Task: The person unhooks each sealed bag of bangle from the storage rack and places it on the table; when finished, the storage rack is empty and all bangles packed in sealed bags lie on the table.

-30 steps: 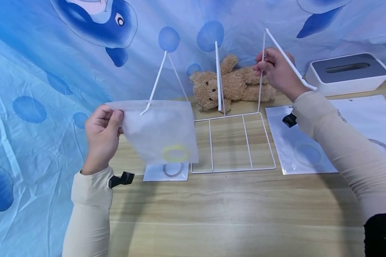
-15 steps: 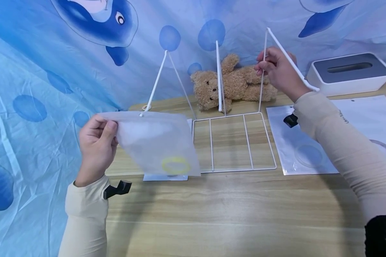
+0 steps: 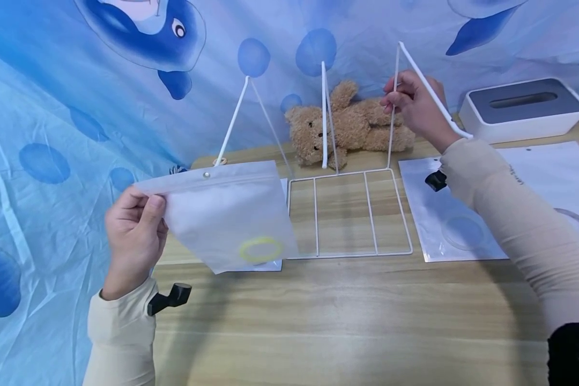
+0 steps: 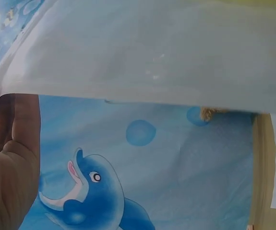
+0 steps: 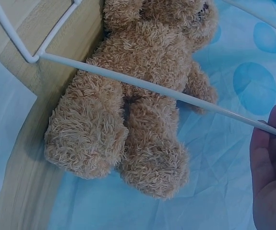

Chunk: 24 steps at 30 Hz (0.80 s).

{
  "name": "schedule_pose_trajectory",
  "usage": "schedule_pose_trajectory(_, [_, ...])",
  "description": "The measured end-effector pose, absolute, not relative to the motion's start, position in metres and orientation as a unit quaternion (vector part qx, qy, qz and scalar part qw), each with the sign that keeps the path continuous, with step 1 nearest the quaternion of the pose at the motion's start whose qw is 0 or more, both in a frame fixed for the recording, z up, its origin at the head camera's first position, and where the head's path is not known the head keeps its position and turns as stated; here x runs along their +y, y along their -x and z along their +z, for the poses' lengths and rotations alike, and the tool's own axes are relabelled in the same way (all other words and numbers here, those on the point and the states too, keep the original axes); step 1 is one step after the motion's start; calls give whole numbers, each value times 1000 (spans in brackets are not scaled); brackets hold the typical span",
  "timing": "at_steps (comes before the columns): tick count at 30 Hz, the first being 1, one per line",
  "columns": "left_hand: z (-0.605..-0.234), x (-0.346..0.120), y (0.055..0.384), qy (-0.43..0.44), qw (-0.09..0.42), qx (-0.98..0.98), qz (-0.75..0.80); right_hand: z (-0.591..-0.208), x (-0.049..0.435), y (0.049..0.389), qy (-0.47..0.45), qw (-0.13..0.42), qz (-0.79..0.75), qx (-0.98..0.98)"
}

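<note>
My left hand [image 3: 137, 230] pinches the upper left edge of a frosted white zip bag [image 3: 222, 214] with a yellow ring near its bottom. The bag hangs tilted in the air, and its small top hole shows just in front of the left arm of a white wire display rack [image 3: 317, 214]. Behind the bag, that arm's tip is hidden. My right hand [image 3: 417, 104] pinches the thin right upright [image 5: 162, 90] of the rack between thumb and fingers. The left wrist view shows the bag's edge [image 4: 142, 93] at my fingers.
A brown teddy bear [image 3: 352, 126] lies behind the rack. At the back right stands a white tissue box [image 3: 523, 112] with a grey top. A large white bag [image 3: 444, 209] lies to the right; a small one [image 3: 272, 265] is partly covered by the held bag.
My left hand has moved left and down with the bag. The rack arm's tip, earlier in front of the bag at its hole, is now behind it. My right hand has stayed.
</note>
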<state>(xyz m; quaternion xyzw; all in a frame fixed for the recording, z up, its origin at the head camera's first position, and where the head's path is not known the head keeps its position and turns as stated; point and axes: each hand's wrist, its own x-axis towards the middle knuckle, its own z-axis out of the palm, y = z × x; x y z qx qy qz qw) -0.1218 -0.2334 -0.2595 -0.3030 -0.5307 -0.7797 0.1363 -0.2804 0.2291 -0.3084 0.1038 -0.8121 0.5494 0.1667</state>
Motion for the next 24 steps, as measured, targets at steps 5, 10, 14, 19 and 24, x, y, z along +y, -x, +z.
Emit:
schedule_pose_trajectory(5, [-260,-231,118,302,152,-519,-785,-310,229,282,-98,159,546,-816])
schedule_pose_trajectory(10, [-259,-232,116,301,149,-515,-789,-310,232,282,-95,157,541,-821])
schedule_pose_trajectory(14, [-263,-241,113,286,129,-555,-771,-310,232,282,-93,151,544,-820])
schedule_pose_trajectory(19, [-278,-262,104,209,86,-687,-690,-310,230,283,-101,154,537,-823])
schedule_pose_trajectory(24, [-293,-280,104,151,40,-773,-615,-310,231,284,-102,152,542,-820])
